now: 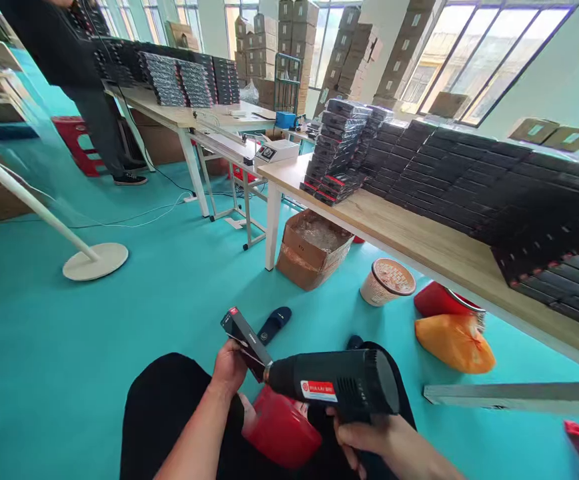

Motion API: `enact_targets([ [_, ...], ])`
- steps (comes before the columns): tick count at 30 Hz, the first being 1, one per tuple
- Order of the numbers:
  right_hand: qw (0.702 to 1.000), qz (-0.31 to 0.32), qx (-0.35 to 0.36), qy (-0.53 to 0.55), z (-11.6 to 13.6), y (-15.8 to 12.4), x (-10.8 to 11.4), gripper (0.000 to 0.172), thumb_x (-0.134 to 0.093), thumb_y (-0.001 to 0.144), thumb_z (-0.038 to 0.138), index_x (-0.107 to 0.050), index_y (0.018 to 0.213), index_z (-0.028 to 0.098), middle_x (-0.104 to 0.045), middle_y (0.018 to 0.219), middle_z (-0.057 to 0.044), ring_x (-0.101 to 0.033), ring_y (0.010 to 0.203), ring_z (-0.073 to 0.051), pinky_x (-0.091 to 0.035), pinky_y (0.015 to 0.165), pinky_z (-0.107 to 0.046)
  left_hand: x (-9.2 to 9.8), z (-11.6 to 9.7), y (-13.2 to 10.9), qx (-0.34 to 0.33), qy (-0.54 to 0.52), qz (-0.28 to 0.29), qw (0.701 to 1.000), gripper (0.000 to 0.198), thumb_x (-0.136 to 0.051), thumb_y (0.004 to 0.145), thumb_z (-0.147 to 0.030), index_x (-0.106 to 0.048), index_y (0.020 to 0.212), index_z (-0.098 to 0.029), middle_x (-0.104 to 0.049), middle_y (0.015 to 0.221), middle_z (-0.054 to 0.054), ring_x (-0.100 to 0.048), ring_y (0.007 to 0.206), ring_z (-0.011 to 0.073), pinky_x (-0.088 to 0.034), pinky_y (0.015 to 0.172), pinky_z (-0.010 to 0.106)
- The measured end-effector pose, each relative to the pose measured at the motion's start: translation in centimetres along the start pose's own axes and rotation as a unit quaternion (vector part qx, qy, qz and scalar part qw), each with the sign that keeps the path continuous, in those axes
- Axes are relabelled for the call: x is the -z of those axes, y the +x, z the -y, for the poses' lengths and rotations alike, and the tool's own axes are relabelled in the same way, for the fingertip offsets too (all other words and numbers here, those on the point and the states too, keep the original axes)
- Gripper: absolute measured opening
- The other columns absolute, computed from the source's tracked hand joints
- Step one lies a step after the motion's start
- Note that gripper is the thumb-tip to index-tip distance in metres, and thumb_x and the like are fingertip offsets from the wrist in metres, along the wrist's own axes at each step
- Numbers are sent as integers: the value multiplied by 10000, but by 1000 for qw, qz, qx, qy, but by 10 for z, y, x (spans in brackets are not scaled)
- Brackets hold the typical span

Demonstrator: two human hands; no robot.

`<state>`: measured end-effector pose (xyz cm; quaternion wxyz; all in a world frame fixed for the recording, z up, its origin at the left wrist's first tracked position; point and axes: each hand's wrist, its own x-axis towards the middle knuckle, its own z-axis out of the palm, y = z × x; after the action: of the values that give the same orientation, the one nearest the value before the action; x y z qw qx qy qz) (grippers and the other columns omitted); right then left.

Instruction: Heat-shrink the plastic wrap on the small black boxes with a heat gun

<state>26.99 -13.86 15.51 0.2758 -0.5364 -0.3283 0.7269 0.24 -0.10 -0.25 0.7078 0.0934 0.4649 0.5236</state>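
Observation:
My left hand [229, 368] is closed on a slim black box [244, 337] with a red end, holding it tilted above my lap. My right hand [369, 440] grips the handle of a black heat gun [337, 383] with a red and white label. The gun's nozzle points left and nearly touches the box. A red stool or container [279, 430] shows between my knees, below both hands. My legs are in black trousers.
A long wooden table [419, 240] at right carries stacks of black boxes [339, 150]. Below it sit an open cardboard carton [314, 250], a bucket [387, 281], and red and orange bags [454, 341]. A fan base [94, 261] stands at left. Another person [94, 100] stands far left by another table.

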Motion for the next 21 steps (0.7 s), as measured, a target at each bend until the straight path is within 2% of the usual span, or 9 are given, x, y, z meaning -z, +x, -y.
enact_targets([
  [3, 995, -69, 50, 52, 9, 17, -8, 373, -763, 708, 437, -702, 887, 115, -621, 598, -13, -550, 534, -149, -450, 518, -281, -1, 10, 1, -3, 48, 15, 999, 231, -565, 479, -100, -609, 696, -163, -635, 598, 7, -601, 542, 185, -485, 553, 301],
  [5, 990, -84, 62, 91, 21, 25, -8, 380, -772, 705, 397, -694, 946, 113, -661, 669, -27, -585, 548, -156, -463, 512, -281, -1, 16, 2, 10, 76, 25, 997, 307, -540, 474, -82, -635, 755, -162, -614, 574, -9, -576, 507, 171, -449, 513, 278],
  [7, 989, -76, 68, 104, 36, 32, -4, 353, -768, 719, 355, -691, 956, 105, -687, 730, -47, -629, 581, -172, -488, 524, -288, -2, 20, 2, 25, 92, 28, 995, 342, -523, 481, -76, -647, 789, -162, -590, 545, -23, -545, 474, 158, -418, 486, 265],
  [13, 995, -52, 62, 64, 66, 45, 5, 280, -750, 740, 298, -691, 933, 105, -692, 715, -47, -658, 598, -179, -517, 533, -289, 0, 22, 2, 30, 117, 25, 992, 380, -505, 498, -68, -667, 829, -159, -578, 525, -22, -533, 462, 159, -417, 477, 266],
  [18, 997, -42, 56, 18, 85, 51, -1, 272, -745, 709, 290, -676, 905, 115, -685, 695, -40, -644, 574, -174, -504, 507, -284, 0, 22, 1, 34, 116, 39, 992, 433, -504, 497, -59, -681, 881, -153, -587, 541, -19, -552, 479, 168, -419, 474, 263],
  [21, 998, -29, 60, -10, 95, 54, -6, 261, -735, 699, 285, -662, 891, 125, -676, 678, -31, -631, 562, -165, -495, 494, -275, 0, 22, 1, 39, 106, 25, 993, 397, -498, 493, -56, -672, 834, -162, -578, 523, -24, -535, 458, 159, -411, 463, 256],
])
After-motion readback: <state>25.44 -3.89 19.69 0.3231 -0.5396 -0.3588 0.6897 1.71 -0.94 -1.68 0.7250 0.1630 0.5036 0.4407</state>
